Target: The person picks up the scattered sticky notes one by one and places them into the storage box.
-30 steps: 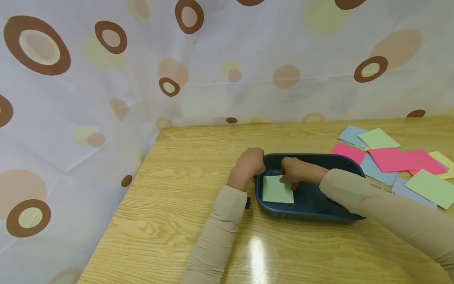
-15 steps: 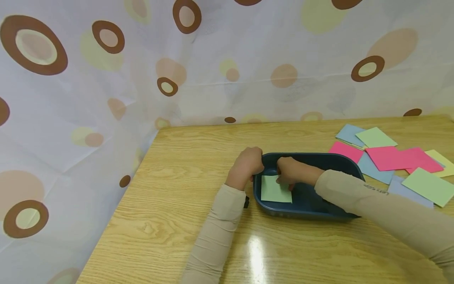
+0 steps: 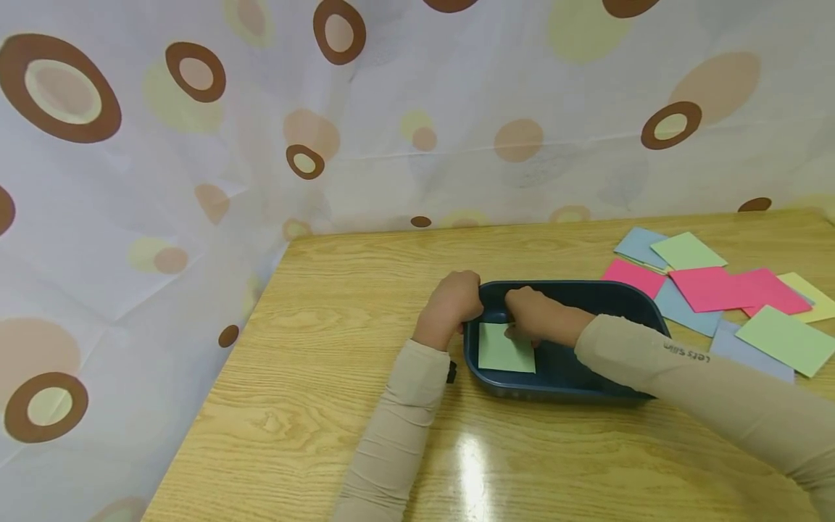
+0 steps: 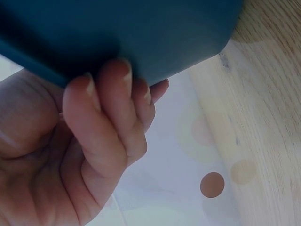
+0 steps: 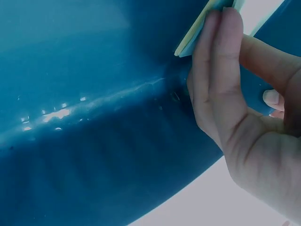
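A dark blue plastic tub (image 3: 574, 362) sits on the table. My left hand (image 3: 450, 308) grips its left end; in the left wrist view the fingers (image 4: 113, 108) curl against the blue wall. Inside the tub, at its left end, lies a pale green square paper card (image 3: 502, 351). My right hand (image 3: 538, 315) reaches into the tub and pinches the card's right side. In the right wrist view the paper (image 5: 195, 33) shows a layered edge, yellowish and light blue, at the fingertips of that hand. The thumb tip's contact is hidden behind the fingers.
To the tub's right, several paper cards lie loosely overlapping: pink (image 3: 707, 290), light blue (image 3: 685, 308), green (image 3: 789, 339), lilac (image 3: 750, 355) and yellow (image 3: 823, 297). A patterned curtain (image 3: 391, 87) hangs along the back and left of the wooden table (image 3: 313, 377).
The hands and the green card keep nearly the same place in the tub; the right hand has shifted slightly. The whole head view has drifted a little.
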`<state>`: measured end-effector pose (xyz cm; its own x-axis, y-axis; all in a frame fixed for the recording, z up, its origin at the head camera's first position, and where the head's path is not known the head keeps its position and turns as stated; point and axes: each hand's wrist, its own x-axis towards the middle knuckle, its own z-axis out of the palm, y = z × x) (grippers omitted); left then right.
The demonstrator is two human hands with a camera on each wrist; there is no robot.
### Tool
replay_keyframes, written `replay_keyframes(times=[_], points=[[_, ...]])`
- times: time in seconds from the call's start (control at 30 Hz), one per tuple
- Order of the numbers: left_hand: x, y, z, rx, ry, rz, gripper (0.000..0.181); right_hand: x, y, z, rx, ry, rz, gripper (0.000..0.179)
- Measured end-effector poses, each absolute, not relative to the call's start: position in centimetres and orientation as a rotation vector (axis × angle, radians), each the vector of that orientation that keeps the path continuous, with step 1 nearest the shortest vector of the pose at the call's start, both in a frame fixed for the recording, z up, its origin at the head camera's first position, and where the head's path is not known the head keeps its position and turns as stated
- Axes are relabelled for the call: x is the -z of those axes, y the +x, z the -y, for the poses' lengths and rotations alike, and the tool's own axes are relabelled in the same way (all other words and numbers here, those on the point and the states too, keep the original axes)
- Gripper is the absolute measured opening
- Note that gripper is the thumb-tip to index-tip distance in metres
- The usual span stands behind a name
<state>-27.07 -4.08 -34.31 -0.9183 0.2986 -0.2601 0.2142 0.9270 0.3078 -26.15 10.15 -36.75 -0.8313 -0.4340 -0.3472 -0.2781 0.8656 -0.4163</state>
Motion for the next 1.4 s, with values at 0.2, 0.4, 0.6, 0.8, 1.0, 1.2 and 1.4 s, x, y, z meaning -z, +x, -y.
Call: replay_keyframes(times=[0.2,0.4,0.6,0.8,1.0,1.2,1.4], points=[[34.3,-27.0,4.1,-0.403,0.384,-2.790,0.026,36.6,-25.7,-10.2,0.478,-0.551,-2.630,0.014],[34.6,-27.2,4.2,-0.430,0.378,-2.785,0.026,36.8,-25.1,-10.2,0.384,-0.717,-2.756,0.015],[34.9,-27.3,4.5,-0.453,0.354,-2.781,0.027,37.1,-24.8,-9.6,0.226,-0.826,-2.871,0.013],[35.2,-27.3,4.8,-0.463,0.372,-2.774,0.026,35.4,-24.3,-9.7,0.329,-0.815,-2.871,0.015],[35.4,-27.3,5.0,-0.477,0.351,-2.768,0.029,31.7,-24.0,-11.7,0.692,-0.878,-2.790,0.011],[35.3,-27.2,4.9,-0.468,0.320,-2.762,0.033,28.7,-25.2,-16.7,0.977,-0.703,-2.823,0.019],[34.9,-27.1,4.9,-0.464,0.317,-2.767,0.031,28.4,-27.1,-23.4,1.140,-0.368,-2.959,0.037]])
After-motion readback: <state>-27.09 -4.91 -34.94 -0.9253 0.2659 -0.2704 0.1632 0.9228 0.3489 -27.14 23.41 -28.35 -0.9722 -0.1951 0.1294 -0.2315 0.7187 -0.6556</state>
